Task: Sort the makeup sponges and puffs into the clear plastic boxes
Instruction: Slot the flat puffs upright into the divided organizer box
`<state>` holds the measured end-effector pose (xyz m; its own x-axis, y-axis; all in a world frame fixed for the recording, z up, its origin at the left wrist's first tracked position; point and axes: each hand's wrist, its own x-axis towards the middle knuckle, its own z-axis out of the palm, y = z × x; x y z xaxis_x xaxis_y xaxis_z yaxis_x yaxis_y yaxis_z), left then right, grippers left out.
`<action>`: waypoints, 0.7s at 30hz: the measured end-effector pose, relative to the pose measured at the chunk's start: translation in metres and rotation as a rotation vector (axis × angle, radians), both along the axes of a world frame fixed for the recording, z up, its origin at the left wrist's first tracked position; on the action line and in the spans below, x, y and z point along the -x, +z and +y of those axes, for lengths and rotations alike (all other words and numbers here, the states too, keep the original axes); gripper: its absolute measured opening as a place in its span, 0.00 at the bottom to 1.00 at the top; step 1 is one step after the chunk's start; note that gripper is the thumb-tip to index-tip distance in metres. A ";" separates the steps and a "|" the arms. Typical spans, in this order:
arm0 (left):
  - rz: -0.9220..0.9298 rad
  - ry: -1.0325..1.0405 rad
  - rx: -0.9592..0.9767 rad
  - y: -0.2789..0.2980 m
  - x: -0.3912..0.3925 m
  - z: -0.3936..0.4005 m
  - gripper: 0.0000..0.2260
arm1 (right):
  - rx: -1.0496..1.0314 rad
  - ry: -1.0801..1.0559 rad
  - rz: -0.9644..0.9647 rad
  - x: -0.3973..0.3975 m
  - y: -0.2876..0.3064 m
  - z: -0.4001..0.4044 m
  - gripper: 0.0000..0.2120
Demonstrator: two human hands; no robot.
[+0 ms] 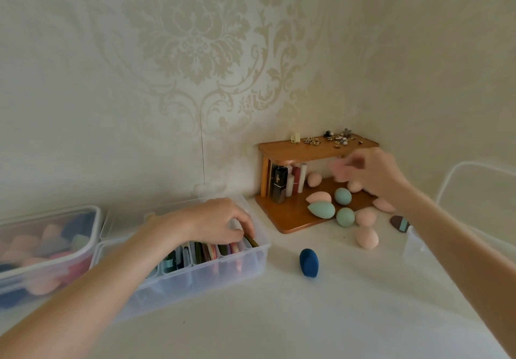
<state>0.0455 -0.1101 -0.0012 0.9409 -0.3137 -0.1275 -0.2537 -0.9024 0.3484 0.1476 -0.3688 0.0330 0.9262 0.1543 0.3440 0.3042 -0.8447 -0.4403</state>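
— Why is your left hand point(220, 220) in the divided box point(195, 277)?
— My fingers pinch a puff point(251, 240) upright into its slot. My right hand point(374, 174), at two o'clock, grips a pink puff point(336, 169) to file next.

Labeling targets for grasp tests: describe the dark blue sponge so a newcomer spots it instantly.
Start at the wooden shelf in the corner, then come forward onto the white tabletop. The dark blue sponge lies alone there, right of the divided clear box. It is the only navy egg-shaped one; those nearby are peach or mint.
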 end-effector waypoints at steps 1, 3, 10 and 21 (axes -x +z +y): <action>0.007 0.016 0.004 0.000 0.001 -0.001 0.12 | -0.055 0.105 -0.009 0.021 0.004 0.019 0.04; 0.018 0.043 0.020 -0.003 0.003 -0.002 0.11 | -0.120 0.258 0.044 0.059 -0.006 0.053 0.10; -0.078 0.059 0.031 -0.013 0.006 -0.003 0.08 | -0.035 0.351 0.011 0.096 -0.064 0.102 0.07; -0.062 0.082 0.044 -0.011 0.000 -0.001 0.08 | 0.394 0.414 0.118 0.078 -0.056 0.115 0.16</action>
<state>0.0459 -0.1107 -0.0122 0.9692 -0.2396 -0.0563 -0.2020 -0.9051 0.3740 0.0693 -0.2533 -0.0229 0.7900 0.6072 0.0849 0.6121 -0.7728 -0.1679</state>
